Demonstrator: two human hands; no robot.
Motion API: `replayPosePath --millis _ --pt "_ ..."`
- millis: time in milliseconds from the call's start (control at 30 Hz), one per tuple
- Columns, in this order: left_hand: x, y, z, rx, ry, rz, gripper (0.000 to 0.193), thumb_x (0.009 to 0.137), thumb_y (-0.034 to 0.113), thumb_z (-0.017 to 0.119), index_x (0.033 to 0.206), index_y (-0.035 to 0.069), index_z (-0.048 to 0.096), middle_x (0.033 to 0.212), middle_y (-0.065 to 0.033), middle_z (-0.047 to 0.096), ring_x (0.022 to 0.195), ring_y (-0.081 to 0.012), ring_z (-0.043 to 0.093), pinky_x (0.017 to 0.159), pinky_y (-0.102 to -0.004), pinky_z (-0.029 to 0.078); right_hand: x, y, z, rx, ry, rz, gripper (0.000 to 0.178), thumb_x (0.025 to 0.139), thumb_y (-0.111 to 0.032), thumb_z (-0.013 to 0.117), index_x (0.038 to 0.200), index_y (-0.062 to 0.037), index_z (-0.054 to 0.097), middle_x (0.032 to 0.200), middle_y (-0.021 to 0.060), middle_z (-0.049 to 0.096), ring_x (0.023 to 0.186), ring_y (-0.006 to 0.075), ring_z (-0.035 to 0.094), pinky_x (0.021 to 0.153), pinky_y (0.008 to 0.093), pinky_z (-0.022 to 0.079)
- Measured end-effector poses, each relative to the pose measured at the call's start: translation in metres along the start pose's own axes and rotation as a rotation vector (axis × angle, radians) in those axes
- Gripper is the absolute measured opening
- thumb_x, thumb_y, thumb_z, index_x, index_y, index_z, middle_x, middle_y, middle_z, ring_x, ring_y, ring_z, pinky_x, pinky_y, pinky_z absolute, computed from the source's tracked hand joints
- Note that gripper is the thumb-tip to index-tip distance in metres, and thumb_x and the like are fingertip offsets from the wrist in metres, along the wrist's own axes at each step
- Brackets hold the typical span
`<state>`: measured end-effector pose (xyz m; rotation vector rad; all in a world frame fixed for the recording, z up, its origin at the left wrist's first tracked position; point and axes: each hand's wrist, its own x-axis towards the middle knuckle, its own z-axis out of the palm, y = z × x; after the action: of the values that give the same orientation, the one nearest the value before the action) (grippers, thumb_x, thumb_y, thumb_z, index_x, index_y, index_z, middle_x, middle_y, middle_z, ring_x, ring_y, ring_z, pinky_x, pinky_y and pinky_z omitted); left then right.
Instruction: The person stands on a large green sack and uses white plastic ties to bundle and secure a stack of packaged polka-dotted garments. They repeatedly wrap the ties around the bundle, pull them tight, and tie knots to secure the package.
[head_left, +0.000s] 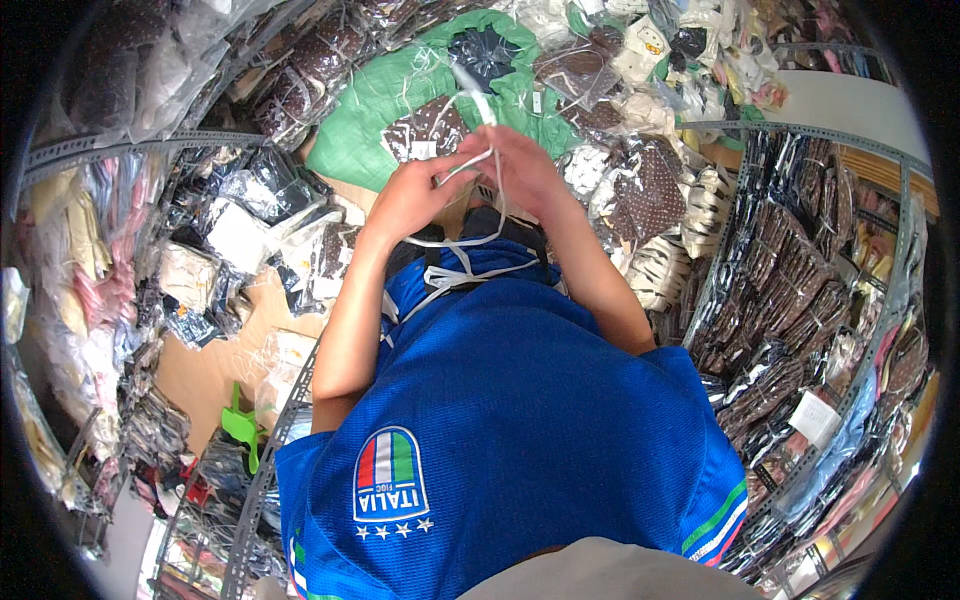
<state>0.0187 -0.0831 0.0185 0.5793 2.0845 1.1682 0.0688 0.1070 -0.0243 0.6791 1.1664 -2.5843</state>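
Both hands are raised in front of me, close together, with a thin white cord (450, 243) between them. My left hand (412, 196) has its fingers bent and pinched around the cord. Touching it, my right hand (522, 170) is also closed on the cord, its fingers slightly blurred. The cord's upper end sticks up past my fingertips, smeared by motion. Its lower part hangs in a loop toward more white cord lying across my waist. Just beyond my hands lies a large green plastic bag (350, 145), with a brown dotted packet (432, 128) on it.
Metal shelf racks (270, 480) packed with clear-bagged goods stand on both sides. Brown dotted packets (645, 195) and striped white ones (660, 270) are heaped at the right. Packets lie on the wooden floor (190, 370) at the left, near a bright green object (240, 424).
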Motion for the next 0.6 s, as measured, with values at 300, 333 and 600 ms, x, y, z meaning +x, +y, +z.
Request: replayPosePath --millis 300,333,600 --pt "-0.021 -0.061 -0.024 -0.274 0.313 -0.122 0.029 0.09 0.006 0.052 0.118 0.007 0.062 0.076 -0.0023 0.059 0.08 -0.0106 0.061 0.074 -0.0241 0.047 -0.002 -0.057 -0.051 0.349 0.111 -0.193 0.032 0.1 -0.032 0.043 0.118 -0.0074 0.05 0.068 -0.0016 0.045 0.07 0.0152 0.049 0.09 0.0403 0.044" --pt "-0.022 -0.062 -0.027 -0.458 0.313 -0.181 0.032 0.095 0.009 0.047 0.125 0.004 0.055 0.085 -0.0047 0.061 0.092 -0.0163 0.063 0.087 -0.0296 0.048 -0.005 -0.057 -0.052 0.306 0.111 -0.161 0.033 0.099 -0.034 0.043 0.118 -0.0077 0.05 0.068 -0.0014 0.045 0.072 0.0154 0.05 0.09 0.0406 0.043" --pt "-0.024 -0.055 -0.039 -1.677 0.548 -0.119 0.03 0.099 0.032 0.045 0.106 0.004 0.053 0.082 -0.0044 0.057 0.082 -0.0173 0.059 0.088 -0.0398 0.052 -0.001 -0.029 -0.051 0.401 0.041 -0.117 0.035 0.101 -0.036 0.036 0.117 -0.0071 0.046 0.081 0.0036 0.052 0.084 0.0202 0.053 0.093 0.042 0.041"
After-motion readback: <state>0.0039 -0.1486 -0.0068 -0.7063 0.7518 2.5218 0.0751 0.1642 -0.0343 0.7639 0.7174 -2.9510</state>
